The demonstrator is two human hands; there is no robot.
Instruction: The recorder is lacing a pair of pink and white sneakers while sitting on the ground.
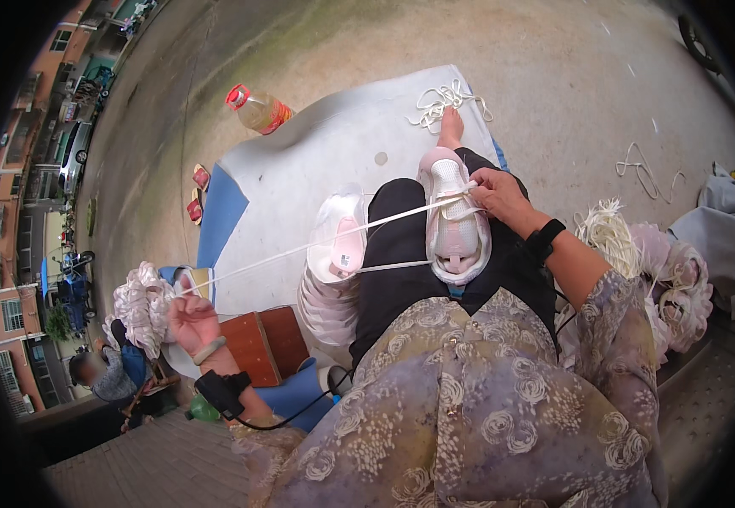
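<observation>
A pale pink and white sneaker point(459, 233) rests on my dark-trousered thigh, toe towards me or away I cannot tell. From its upper a white shoelace point(316, 241) stretches taut to the left. My left hand point(195, 326), raised well out to the side and slightly blurred, grips the far end of that lace. At the sneaker, my right hand point(500, 196) pinches the lace beside the eyelets. A second white strand runs left from the sneaker's lower part. Just left of my legs stands a stack of pale pink and white shoe pieces point(329, 300).
A white sheet point(300, 186) covers the ground ahead, with loose laces point(445, 103) at its far corner. Behind it lies a bottle point(259, 110). Bundles of white laces point(608, 237) and pink-white shoes point(680, 279) sit right. Brown boards point(266, 347) lie left; another person point(113, 368) sits beyond.
</observation>
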